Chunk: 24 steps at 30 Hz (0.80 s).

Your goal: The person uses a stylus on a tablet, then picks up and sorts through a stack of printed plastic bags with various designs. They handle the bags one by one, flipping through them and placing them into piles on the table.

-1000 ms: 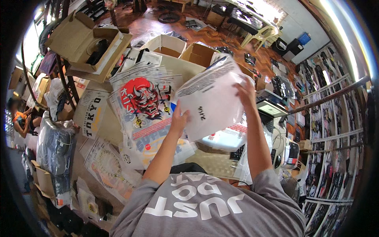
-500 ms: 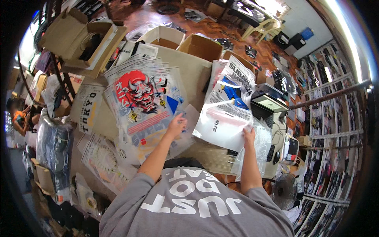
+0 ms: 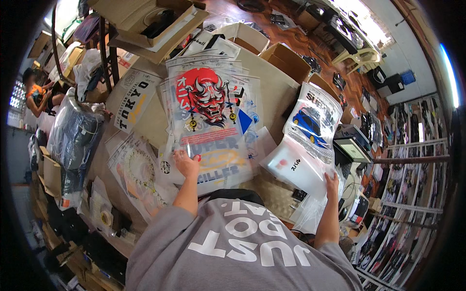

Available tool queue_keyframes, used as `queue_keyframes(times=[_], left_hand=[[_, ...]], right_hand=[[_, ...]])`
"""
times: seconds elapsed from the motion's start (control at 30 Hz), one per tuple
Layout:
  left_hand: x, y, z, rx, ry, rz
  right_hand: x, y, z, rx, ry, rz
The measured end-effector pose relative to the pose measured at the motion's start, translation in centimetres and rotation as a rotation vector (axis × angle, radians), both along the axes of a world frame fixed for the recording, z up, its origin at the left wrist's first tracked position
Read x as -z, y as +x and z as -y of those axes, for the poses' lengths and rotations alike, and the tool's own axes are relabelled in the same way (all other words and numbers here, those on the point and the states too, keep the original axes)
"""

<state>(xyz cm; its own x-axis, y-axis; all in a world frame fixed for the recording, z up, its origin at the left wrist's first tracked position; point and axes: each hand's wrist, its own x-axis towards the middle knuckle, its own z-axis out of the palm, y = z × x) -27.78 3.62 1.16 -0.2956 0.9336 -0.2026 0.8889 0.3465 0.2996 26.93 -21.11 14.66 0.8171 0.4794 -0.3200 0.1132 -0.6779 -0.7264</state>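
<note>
A stack of clear printed film sheets [image 3: 216, 140] lies on the table in front of me, with a red horned mask print on top. My left hand [image 3: 187, 165] rests on the lower left part of the stack, its fingers stretched out on the film. To the right, my right hand [image 3: 331, 184] pinches the lower right corner of a film sheet with a blue car print [image 3: 309, 127]. That sheet's lower part bows up and shines. More films with a ring-shaped print [image 3: 141, 169] and a lettered sheet [image 3: 134, 103] lie at the left.
Open cardboard boxes [image 3: 286, 62] line the table's far edge, and a larger box [image 3: 150, 34] stands far left. A laptop [image 3: 353, 149] is at the right, before tall racks of packed goods [image 3: 412, 169]. A plastic-wrapped bundle [image 3: 77, 131] stands left; beyond it sits a person [image 3: 36, 97].
My left hand has moved from the stack's right side to its lower left part. My right hand still holds the car sheet, whose lower part now bends more. The view has shifted.
</note>
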Motion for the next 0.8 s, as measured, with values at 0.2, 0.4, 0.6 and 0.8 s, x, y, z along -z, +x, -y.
queue_keyframes(times=[0.2,0.4,0.6,0.8], left_hand=[[-1.7,-0.4,-0.9,-0.005,0.047,0.049],[-4.2,0.7,-2.0,-0.006,0.293,0.394],[-8.2,-0.3,-3.5,-0.421,-0.067,1.675],[-12.6,-2.4,-0.8,-0.358,-0.083,1.693]], right_hand=[[-2.9,0.6,-2.3,0.046,-0.215,0.217],[-3.7,-6.2,-10.4,-0.262,0.327,0.505],[3.9,-19.5,-19.5,-0.571,0.269,-0.242],[1.7,-26.2,-23.6,-0.307,0.147,-1.116]])
